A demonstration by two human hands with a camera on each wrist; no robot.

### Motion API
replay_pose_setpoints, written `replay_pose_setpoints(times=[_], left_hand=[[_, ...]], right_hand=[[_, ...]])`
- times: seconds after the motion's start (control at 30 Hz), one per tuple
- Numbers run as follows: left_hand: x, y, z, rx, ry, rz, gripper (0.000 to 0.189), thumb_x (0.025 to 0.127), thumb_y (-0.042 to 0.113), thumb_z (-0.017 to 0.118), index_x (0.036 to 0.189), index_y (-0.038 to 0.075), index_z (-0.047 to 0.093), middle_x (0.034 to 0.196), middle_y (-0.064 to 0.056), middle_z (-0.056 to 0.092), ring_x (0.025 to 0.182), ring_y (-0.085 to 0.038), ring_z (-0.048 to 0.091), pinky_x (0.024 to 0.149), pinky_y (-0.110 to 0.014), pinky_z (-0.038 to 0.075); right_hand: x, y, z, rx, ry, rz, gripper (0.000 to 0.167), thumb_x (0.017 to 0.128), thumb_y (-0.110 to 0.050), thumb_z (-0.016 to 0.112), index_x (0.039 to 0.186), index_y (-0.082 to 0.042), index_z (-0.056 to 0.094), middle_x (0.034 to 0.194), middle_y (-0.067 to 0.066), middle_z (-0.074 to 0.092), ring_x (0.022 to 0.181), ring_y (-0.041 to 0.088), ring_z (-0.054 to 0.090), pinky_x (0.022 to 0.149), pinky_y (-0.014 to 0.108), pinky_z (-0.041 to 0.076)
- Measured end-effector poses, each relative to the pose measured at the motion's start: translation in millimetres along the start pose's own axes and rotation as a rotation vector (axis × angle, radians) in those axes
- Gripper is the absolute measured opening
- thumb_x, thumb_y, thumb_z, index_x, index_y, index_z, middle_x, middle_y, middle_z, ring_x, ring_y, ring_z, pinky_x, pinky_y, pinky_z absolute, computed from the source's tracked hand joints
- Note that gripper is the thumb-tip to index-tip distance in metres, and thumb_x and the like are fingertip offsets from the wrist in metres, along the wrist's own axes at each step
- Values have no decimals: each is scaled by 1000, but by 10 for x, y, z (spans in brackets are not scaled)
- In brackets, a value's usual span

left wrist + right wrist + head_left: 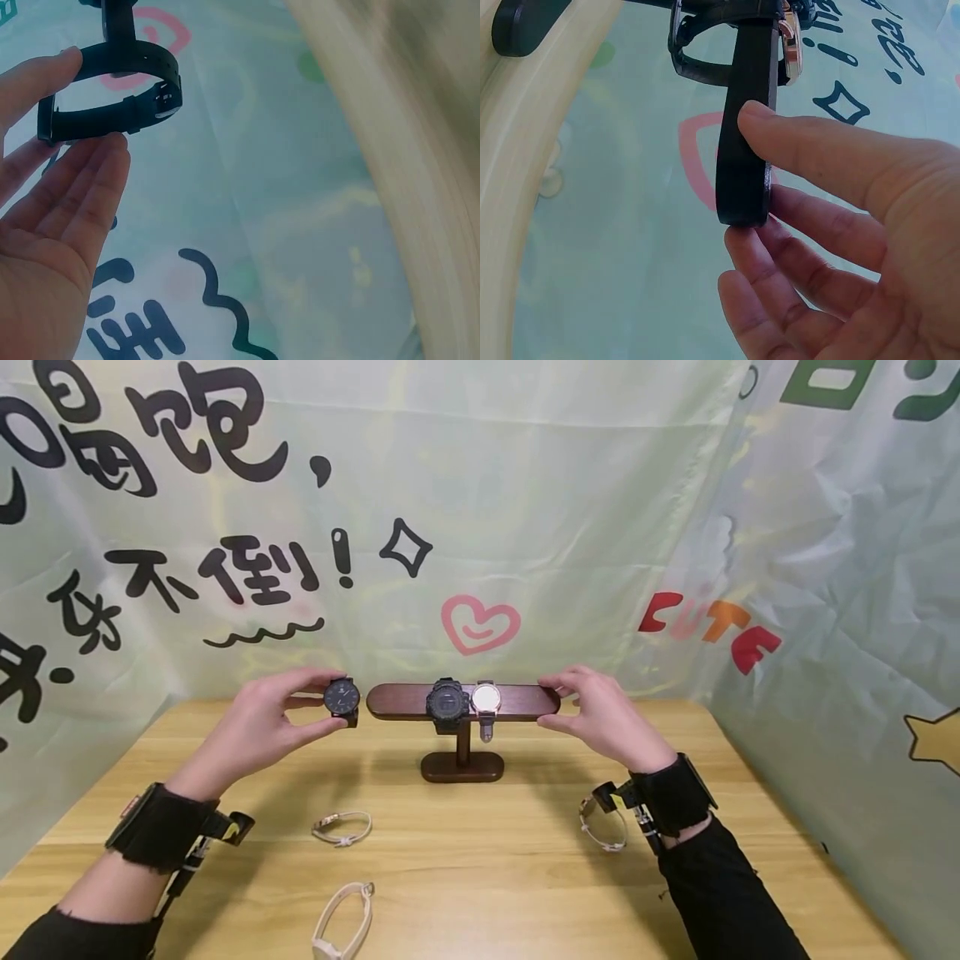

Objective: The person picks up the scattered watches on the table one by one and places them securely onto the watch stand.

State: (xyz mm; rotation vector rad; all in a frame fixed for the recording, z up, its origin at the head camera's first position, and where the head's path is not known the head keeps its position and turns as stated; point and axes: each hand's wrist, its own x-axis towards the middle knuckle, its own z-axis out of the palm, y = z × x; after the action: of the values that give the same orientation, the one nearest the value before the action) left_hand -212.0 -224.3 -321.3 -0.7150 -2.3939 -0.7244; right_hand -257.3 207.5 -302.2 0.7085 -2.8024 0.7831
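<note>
My left hand [258, 718] pinches a black wristwatch [341, 696] between thumb and fingers, just off the left end of a dark wooden watch stand [397, 700]. In the left wrist view the buckled strap [97, 120] forms a closed loop, its far side near the stand's bar end. My right hand [600, 714] grips the right end of the bar, thumb on one edge and fingers on the other. A chunky black watch [447, 702] and a rose-gold watch [486, 697] with a dark strap sit side by side around the bar's middle.
A thin white-banded watch [342, 839] lies on the wooden table [465, 860], with a pale-strapped watch [363, 910] nearer the front. Another slim band [615, 843] lies below my right wrist. A printed curtain [562, 527] hangs behind and at both sides.
</note>
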Motion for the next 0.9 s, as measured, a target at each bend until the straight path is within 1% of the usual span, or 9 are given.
replay_pose_setpoints(times=[0.1,0.17,0.37,0.57,0.7,0.9], left_hand=[[69,-4,32,-17,-25,-2,55,85,11,92,135,11,72,123,-9,80,105,-30,81,86,-39,67],[103,1,55,-40,-43,0,54,85,10,92,135,10,72,124,-11,79,105,-31,80,86,-40,67],[173,1,130,-46,-78,3,55,85,10,92,136,8,72,129,-14,77,109,-32,79,87,-42,67],[215,-14,189,-91,-108,-7,56,85,9,91,137,6,71,131,-16,76,111,-35,79,90,-46,66],[227,-16,215,-91,-127,-15,56,86,11,91,137,6,71,131,-16,76,112,-34,78,92,-47,66],[258,-3,262,-89,-151,-24,55,87,15,91,137,6,70,131,-14,76,114,-35,77,95,-49,65]], right_hand=[[1,7,-5,2,3,2,52,93,-18,85,141,-7,69,131,13,68,122,35,63,96,49,55],[3,12,0,4,3,-2,51,94,-18,85,141,-8,70,132,13,68,123,35,63,97,50,55],[5,19,10,5,4,-7,50,94,-18,85,141,-8,70,133,12,69,123,34,63,99,51,55],[6,16,5,0,5,-12,50,95,-19,84,141,-9,70,134,10,70,124,33,63,100,50,55],[2,12,9,2,4,-21,48,96,-19,83,141,-9,70,134,10,69,125,33,63,101,50,56],[-11,8,4,9,10,-17,49,95,-18,84,141,-9,70,134,9,69,125,33,63,100,50,57]])
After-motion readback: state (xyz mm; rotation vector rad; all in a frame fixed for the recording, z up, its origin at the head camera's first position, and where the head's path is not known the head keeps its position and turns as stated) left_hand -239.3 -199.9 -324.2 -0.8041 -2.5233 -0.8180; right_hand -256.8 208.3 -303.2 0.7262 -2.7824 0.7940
